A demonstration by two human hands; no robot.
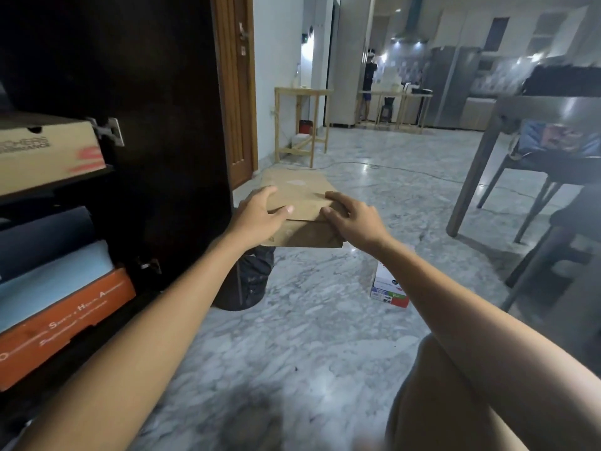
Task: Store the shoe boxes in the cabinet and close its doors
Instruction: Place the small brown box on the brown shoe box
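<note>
A: Left to right. Cabinet [156,92] sits at the frame's left edge with its door [182,131] swung open toward us. The upper shelf carries a tan box [45,151]. Below that is a stack of a dark box [42,236], a pale blue box [55,275] and an orange box [65,323].

B: And the one we're carrying?

A: The brown box [299,203] is at mid frame, off the floor [309,320] and just right of the door's edge. Our left hand [260,211] is on its near left corner, fingers curled over the lid and thumb along the near edge. Our right hand [349,219] is on the near right corner, fingers wrapped over the lid. Both hands grip it.

B: Axis?

A: Its long axis points away from us, short end toward us. The cabinet opening lies to the left of both hands, so the left hand is the nearer one. The door stands between the box and the shelves.

B: So what's the coming move?

A: Our read is that we swing the box left, round the door edge, and turn it to match how the stored boxes lie. We can't tell from here which shelf has room.

B: Anything else on the floor?

A: A dark bag [250,278] sits under the box and a small printed carton [390,288] lies to its right. A table [520,109] and a chair [536,164] are at the right edge.
</note>
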